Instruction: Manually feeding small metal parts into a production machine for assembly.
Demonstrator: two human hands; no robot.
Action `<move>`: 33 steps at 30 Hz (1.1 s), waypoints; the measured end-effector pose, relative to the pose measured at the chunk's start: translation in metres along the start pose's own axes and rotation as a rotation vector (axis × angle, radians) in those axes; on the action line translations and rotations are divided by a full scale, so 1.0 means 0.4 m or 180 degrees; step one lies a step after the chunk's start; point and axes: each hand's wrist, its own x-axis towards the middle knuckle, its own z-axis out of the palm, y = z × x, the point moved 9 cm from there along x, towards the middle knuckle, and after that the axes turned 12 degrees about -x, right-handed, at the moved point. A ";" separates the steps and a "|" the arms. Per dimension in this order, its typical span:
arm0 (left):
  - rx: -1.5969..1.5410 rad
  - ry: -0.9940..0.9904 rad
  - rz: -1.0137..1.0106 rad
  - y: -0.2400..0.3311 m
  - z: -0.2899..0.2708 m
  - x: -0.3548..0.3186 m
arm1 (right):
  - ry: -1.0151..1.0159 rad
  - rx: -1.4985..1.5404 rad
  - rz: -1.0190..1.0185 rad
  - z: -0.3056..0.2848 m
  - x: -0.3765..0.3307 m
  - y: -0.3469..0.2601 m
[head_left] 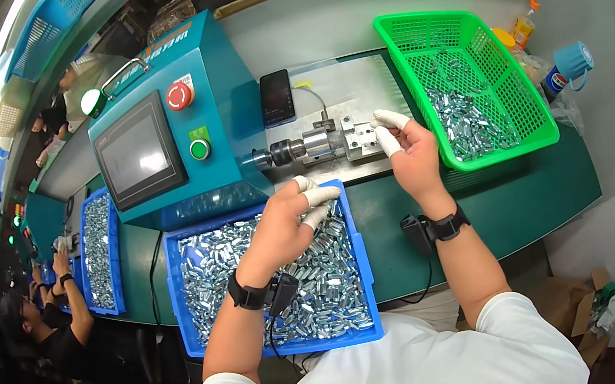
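Note:
My left hand (280,223) hovers above a blue plastic tray (367,278) filled with small shiny metal pieces (307,302). White finger cots cover several of its fingertips. Its thumb and fingers are curved and apart, with nothing visible between them. At the right end of a metal clamping block (360,137), my right hand (413,152) brings its covered thumb and fingertips close together. Whatever they pinch there is too small or hidden to make out. Left of that block, a round metal spindle (290,151) comes out of a teal machine (216,71).
A green basket (542,129) with more metal pieces stands at the right. A phone (277,98) lies behind the spindle. The machine carries a screen (138,149), a red button (179,95) and a green button (199,149). Another person (59,329) works at the far left.

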 end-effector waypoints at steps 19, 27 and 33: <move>0.0918 0.0481 0.0627 -0.035 0.033 0.264 | 0.0225 -0.0423 -0.0290 0.033 -0.053 -0.004; 0.1514 0.0138 0.0835 -0.026 0.030 0.258 | -0.0668 -0.0081 0.0459 0.086 -0.066 0.024; 0.1361 0.0487 0.1235 0.086 0.006 0.140 | -0.1351 0.0192 0.0686 0.115 -0.079 0.034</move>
